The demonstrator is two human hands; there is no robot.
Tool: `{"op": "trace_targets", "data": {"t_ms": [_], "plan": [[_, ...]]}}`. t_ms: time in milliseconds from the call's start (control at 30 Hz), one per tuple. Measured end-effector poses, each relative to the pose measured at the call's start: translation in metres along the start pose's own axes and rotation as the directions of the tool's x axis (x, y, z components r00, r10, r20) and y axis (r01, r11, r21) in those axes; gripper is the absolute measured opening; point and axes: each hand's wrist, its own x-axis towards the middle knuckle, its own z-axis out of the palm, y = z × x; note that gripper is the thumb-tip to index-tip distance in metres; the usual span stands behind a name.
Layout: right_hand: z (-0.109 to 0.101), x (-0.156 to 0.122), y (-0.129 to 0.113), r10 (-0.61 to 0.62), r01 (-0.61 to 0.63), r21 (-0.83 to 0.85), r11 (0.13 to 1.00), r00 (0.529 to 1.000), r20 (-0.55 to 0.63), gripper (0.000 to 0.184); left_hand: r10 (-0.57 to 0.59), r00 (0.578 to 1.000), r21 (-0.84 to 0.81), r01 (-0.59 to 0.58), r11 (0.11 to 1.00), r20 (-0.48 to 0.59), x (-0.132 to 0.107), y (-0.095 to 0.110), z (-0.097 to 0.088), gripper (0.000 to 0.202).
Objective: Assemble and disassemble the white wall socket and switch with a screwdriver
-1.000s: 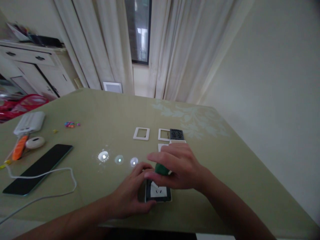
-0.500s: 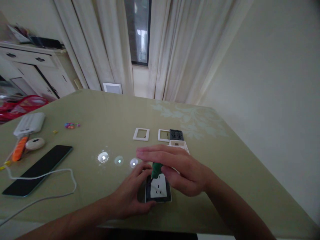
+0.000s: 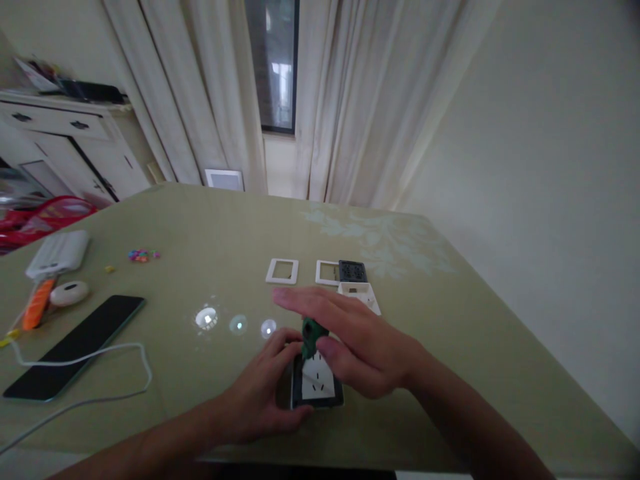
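A wall socket [image 3: 319, 381] with a white face and dark surround lies near the table's front edge. My left hand [image 3: 267, 390] grips it along its left side, thumb at the near corner and fingers at the far one. Above it, my right hand [image 3: 367, 343] holds a screwdriver [image 3: 311, 337] by its green handle between thumb and fingers. The shaft points down at the socket's upper left part; its tip is hard to make out. Just beyond my right hand sits a white socket box [image 3: 361, 294], partly covered by that hand.
Beyond my hands lie a white frame [image 3: 283, 271], a second white frame [image 3: 327, 272] and a dark socket plate [image 3: 353, 271]. On the left are a phone [image 3: 75, 347], a white cable [image 3: 147, 367], an orange-handled tool [image 3: 39, 303], a round white object [image 3: 69, 293] and a white power bank [image 3: 59, 255].
The green screwdriver handle has turned and tilted slightly within my right hand, whose thumb has shifted a little. My left hand stays on the socket. The whole view has moved slightly.
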Motion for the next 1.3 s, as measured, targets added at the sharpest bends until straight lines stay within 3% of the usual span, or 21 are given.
{"op": "trace_targets", "data": {"t_ms": [33, 133, 233, 300, 367, 433, 567, 700, 767, 867, 933, 1033, 1100, 1200, 1300], "plan": [[-0.001, 0.000, 0.000, 0.008, -0.008, 0.007, 1.000, 1.000, 0.012, 0.045, 0.001, 1.000, 0.007, -0.001, 1.000, -0.001, 0.000, 0.000, 0.000, 0.077], [-0.004, 0.000, -0.002, 0.009, -0.025, -0.143, 0.989, 0.994, -0.110, 0.030, -0.002, 1.000, 0.003, 0.002, 1.000, 0.010, 0.000, 0.001, 0.000, 0.073], [-0.005, 0.000, -0.003, 0.010, -0.010, 0.005, 1.000, 1.000, 0.017, 0.049, 0.000, 1.000, 0.013, 0.000, 1.000, 0.008, 0.000, 0.000, -0.001, 0.072], [-0.004, 0.000, -0.003, 0.028, -0.029, 0.022, 0.999, 0.998, 0.057, 0.050, 0.004, 1.000, 0.017, -0.004, 1.000, 0.000, 0.001, -0.001, 0.000, 0.076], [-0.003, 0.000, -0.003, 0.013, -0.021, -0.131, 0.991, 0.998, -0.058, 0.042, 0.007, 1.000, 0.011, -0.007, 1.000, -0.004, 0.001, -0.001, 0.000, 0.074], [-0.003, 0.000, -0.003, -0.007, -0.013, -0.184, 0.983, 0.994, -0.106, 0.046, 0.005, 1.000, 0.009, -0.005, 1.000, -0.004, 0.001, -0.001, 0.001, 0.071], [-0.004, 0.001, -0.004, 0.045, -0.047, 0.034, 0.998, 0.997, 0.058, 0.050, 0.001, 1.000, 0.022, 0.000, 1.000, -0.012, -0.001, -0.001, 0.001, 0.076], [-0.001, -0.001, -0.002, -0.024, -0.018, -0.240, 0.970, 0.985, -0.171, 0.029, -0.016, 1.000, -0.014, 0.016, 1.000, 0.008, -0.001, 0.002, -0.001, 0.066], [-0.003, 0.000, -0.003, -0.007, -0.008, -0.144, 0.989, 0.995, -0.103, 0.039, -0.016, 1.000, -0.017, 0.017, 1.000, 0.016, -0.001, 0.003, -0.002, 0.064], [-0.007, 0.003, -0.005, 0.049, -0.068, 0.144, 0.987, 0.990, 0.131, 0.055, -0.008, 1.000, 0.026, 0.008, 1.000, 0.001, -0.001, 0.003, -0.002, 0.071], [-0.006, 0.003, -0.005, 0.060, -0.067, 0.076, 0.995, 0.995, 0.081, 0.046, -0.012, 1.000, 0.044, 0.012, 0.999, -0.010, -0.001, 0.002, -0.001, 0.072], [-0.002, 0.000, -0.003, 0.016, -0.040, -0.185, 0.982, 0.992, -0.128, 0.034, -0.027, 1.000, 0.022, 0.027, 0.999, -0.010, -0.003, -0.001, 0.001, 0.068], [-0.004, 0.000, -0.001, 0.056, -0.064, -0.113, 0.992, 0.996, -0.071, 0.044, -0.019, 1.000, 0.018, 0.019, 1.000, -0.010, -0.002, -0.001, 0.001, 0.070], [-0.013, 0.001, -0.001, 0.120, -0.145, 0.180, 0.973, 0.982, 0.143, 0.060, 0.010, 0.999, 0.031, -0.009, 0.999, -0.038, -0.001, 0.001, 0.000, 0.082], [-0.016, 0.002, -0.002, 0.089, -0.105, 0.172, 0.980, 0.991, 0.098, 0.042, 0.015, 0.998, 0.047, -0.013, 0.999, -0.054, 0.000, 0.003, 0.000, 0.085]]}}
